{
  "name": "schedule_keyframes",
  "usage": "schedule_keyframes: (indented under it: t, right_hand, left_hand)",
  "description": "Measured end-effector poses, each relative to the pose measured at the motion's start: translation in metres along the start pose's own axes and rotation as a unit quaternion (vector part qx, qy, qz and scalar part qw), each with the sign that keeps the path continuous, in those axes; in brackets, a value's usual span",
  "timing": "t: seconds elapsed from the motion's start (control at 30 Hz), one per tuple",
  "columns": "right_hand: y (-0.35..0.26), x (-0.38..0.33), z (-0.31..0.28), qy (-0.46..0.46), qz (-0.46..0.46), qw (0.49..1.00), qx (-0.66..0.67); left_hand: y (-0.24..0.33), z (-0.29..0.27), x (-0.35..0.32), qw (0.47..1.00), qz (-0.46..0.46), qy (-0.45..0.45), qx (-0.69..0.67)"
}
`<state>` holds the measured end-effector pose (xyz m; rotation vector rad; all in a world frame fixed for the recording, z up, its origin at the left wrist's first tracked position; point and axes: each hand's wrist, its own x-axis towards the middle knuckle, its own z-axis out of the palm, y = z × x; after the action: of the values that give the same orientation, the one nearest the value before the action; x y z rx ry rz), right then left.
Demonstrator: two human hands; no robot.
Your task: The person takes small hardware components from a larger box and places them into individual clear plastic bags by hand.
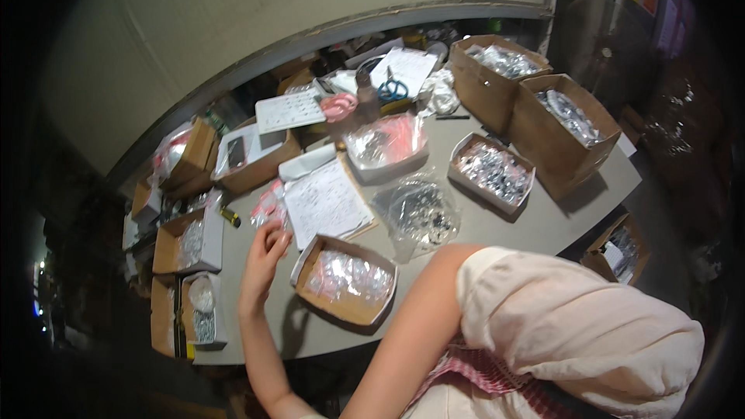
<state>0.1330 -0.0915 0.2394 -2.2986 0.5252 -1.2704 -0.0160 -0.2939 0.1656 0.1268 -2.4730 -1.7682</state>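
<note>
Head view, looking down on a crowded grey table [497, 225]. The landmark is a shallow cardboard tray [345, 279] of small clear packets, sitting near the table's front edge.

Just left of the tray, the left hand [262, 260] rises from the lower edge, fingers loosely curled with the tips gathered near the thumb; whether they pinch anything is too small to tell. Its fingertips sit just beside a small pink-and-clear packet [269, 207], which lies up and left of the tray.

Behind the tray lies a printed paper sheet [326, 202]. To the tray's upper right rests a clear plastic bag [419, 213] of small dark parts. Bare table shows only between the hand and the tray, along the front edge, and to the right of the bag.

Further back stand open cardboard boxes [563, 128] of shiny packets, and blue-handled scissors [393, 89] lie on paper.

To the tray's right, a bare upper arm and a cream sleeve [574, 326] fill the lower right corner. The right hand is hidden from view. The picture's rim is dark, and boxes at the far left are hard to make out.
</note>
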Motion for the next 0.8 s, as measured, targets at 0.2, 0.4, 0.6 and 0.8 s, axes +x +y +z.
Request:
schedule_keyframes:
  t: [0.2, 0.4, 0.6, 0.8]
  right_hand:
    - [-0.047, -0.055, -0.048, 0.134, 0.0, 0.991, 0.011]
    - [-0.088, -0.23, -0.057, 0.266, 0.488, 0.83, -0.051]
    - [-0.119, -0.328, -0.023, 0.395, 0.614, 0.683, -0.009]
    - [-0.073, -0.316, -0.044, 0.4, 0.559, 0.726, -0.008]
  left_hand:
    - [0.008, 0.061, -0.031, 0.994, -0.008, -0.091, 0.067]
    - [-0.09, 0.118, -0.055, 0.924, -0.035, -0.044, 0.378]
    - [-0.09, 0.169, -0.057, 0.909, -0.049, -0.036, 0.412]
    - [-0.096, 0.142, -0.046, 0.933, -0.104, -0.035, 0.342]
